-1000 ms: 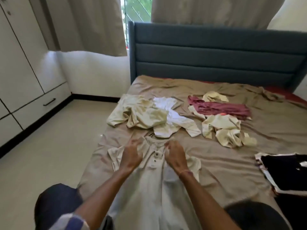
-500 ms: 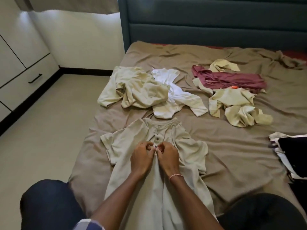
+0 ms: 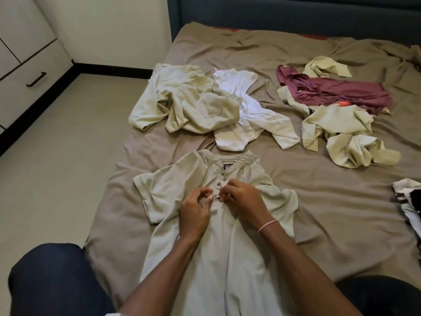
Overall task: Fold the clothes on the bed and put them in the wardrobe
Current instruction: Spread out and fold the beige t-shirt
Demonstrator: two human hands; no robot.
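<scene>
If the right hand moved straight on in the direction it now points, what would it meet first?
The left hand. The right hand points leftward across the placket of the beige shirt, and the left hand's fingers lie just beyond it, probably almost touching, though depth is hard to judge.

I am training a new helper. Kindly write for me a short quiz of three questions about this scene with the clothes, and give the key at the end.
1. True or false: the left hand and the right hand both pinch the shirt at its buttons.
2. Where does the maroon garment lie? A) on the floor B) on the far right part of the bed C) under the shirt
3. Which wrist wears the bracelet?

Key: 1. True. 2. B. 3. The right wrist.
</scene>
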